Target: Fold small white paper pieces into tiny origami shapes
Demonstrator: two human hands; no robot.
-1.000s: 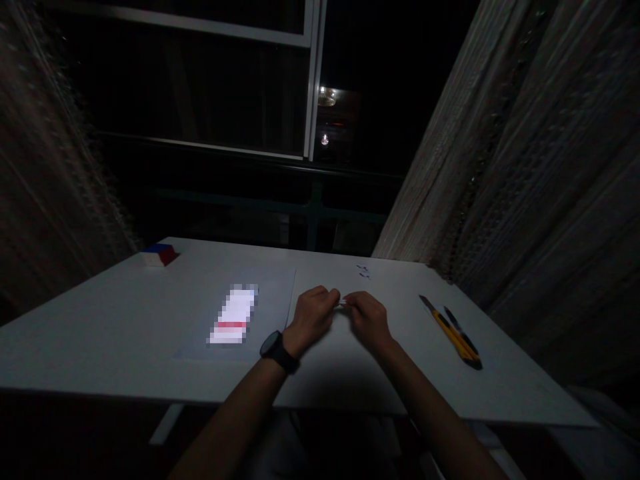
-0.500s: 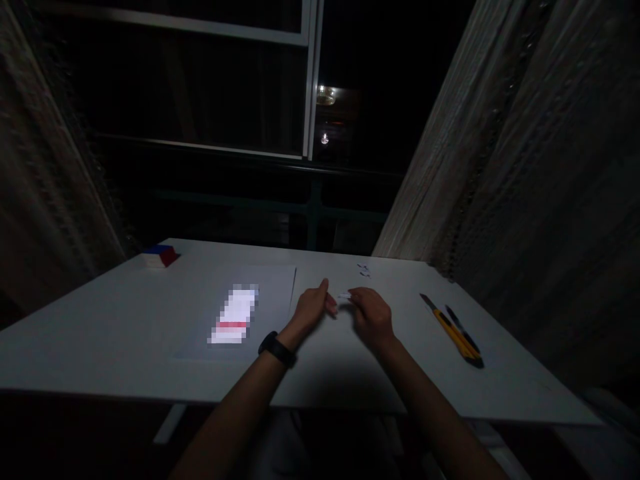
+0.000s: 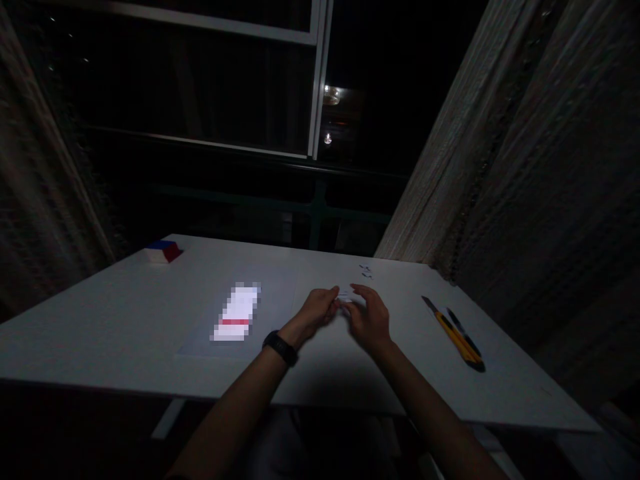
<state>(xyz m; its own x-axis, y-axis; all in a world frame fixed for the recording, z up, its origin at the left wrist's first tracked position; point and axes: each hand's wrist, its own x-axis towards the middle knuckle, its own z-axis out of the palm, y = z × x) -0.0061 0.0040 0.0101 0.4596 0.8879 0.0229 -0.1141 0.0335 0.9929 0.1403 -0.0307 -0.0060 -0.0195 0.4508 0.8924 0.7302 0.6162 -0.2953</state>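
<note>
Over the middle of the white table (image 3: 125,313), my left hand (image 3: 318,310) pinches a small white piece of paper (image 3: 343,294) between thumb and fingers. A dark watch is on that wrist. My right hand (image 3: 371,316) is just to the right of the piece, its thumb and forefinger apart, the thumb low and close to the paper. Whether the thumb touches it I cannot tell. Beyond the right hand lie small paper pieces with dark marks (image 3: 367,272).
Left of my hands, a lit, pixelated phone-like screen (image 3: 236,312) lies on a pale sheet (image 3: 195,343). A blue, red and white block (image 3: 163,251) sits far left. To the right are a yellow utility knife (image 3: 453,333), blade exposed, and a dark pen (image 3: 463,330). Curtains (image 3: 450,153) hang behind.
The paper piece has passed from my right hand's pinch into my left hand's. My right finger and thumb have spread apart, and my left fingers have closed. The view has shifted slightly.
</note>
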